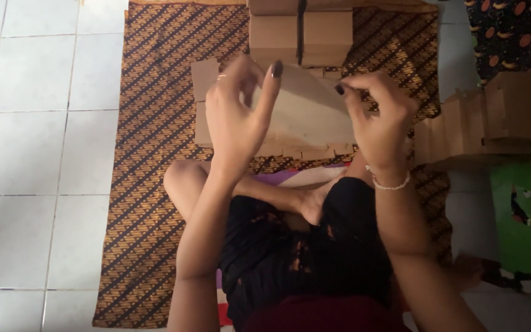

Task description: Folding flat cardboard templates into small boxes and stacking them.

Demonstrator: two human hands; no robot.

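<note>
I saw crossed legs on a patterned mat [149,184], and above them my left hand [238,117] and right hand [379,120] both gripped a flat cardboard piece [308,110] by its ends. Beyond it lay more cardboard sheets [204,80] and a strapped cardboard bundle [302,31], with folded boxes [493,123] stacked off right.

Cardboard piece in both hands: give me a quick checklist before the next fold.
1. Left hand grips the cardboard piece at its left edge: ok.
2. Right hand pinches its right edge: ok.
3. Piece lifted off the flat cardboard blanks below: ok.
4. Bundled cardboard stack lies apart, ahead on the patterned mat: ok.
5. Row of folded boxes at right is out of the hands' way: ok.
6. Creases on the piece lined up: cannot tell, blurred.
</note>
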